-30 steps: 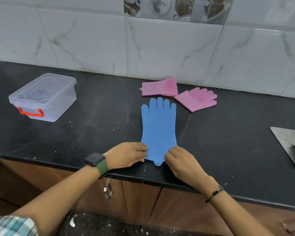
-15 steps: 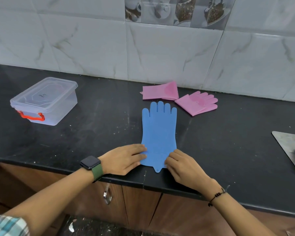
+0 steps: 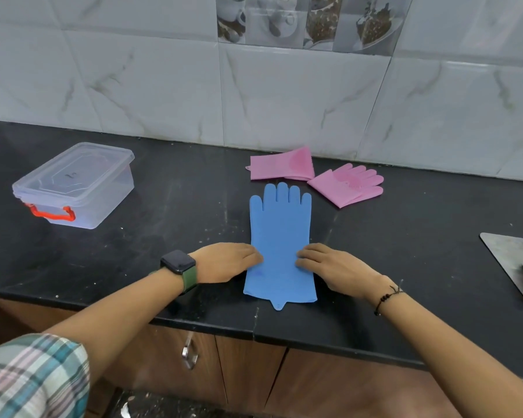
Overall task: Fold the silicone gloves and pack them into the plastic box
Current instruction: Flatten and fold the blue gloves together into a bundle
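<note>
Both hands (image 3: 227,262) (image 3: 332,267) slid up blue glove (image 3: 280,230), its tips pointing wallward.

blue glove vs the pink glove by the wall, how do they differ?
The blue glove lies flat at full length; the pink glove is folded over. Blue points its fingers at the wall; pink lies sideways. Both hands rest on blue; pink is untouched. Both sit on the counter, outside the box.

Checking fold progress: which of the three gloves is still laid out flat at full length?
The blue glove, between both hands at the counter's front edge. The two pink gloves behind it are already folded.
</note>
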`<state>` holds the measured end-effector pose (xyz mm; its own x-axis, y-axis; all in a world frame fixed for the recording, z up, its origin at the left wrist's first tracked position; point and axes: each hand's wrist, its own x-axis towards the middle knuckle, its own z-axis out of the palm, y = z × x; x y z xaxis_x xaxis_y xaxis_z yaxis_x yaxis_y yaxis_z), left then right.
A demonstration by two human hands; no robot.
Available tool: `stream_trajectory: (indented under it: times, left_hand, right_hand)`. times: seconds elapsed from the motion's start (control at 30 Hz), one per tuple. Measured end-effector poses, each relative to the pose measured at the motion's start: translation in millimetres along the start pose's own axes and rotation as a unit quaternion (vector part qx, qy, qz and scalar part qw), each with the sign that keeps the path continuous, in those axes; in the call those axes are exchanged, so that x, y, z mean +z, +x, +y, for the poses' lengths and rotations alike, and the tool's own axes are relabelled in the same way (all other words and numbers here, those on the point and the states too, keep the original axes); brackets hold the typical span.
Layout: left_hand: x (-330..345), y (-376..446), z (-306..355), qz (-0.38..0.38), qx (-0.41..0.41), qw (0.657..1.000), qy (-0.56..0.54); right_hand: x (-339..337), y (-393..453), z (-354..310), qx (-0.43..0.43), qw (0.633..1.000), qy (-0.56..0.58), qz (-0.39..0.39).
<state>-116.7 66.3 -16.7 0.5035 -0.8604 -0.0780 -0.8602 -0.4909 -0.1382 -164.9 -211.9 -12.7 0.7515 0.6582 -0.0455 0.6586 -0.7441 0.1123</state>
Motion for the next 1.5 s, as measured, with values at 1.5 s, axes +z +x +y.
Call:
stream_trajectory:
  times: [1.5]
  left_hand:
    - [-16.6,78.1,-19.6,0.077,-0.455,0.739,-0.491]
  right_hand:
    - [2.0,94.4,18.4,0.506,0.786,0.332,0.131]
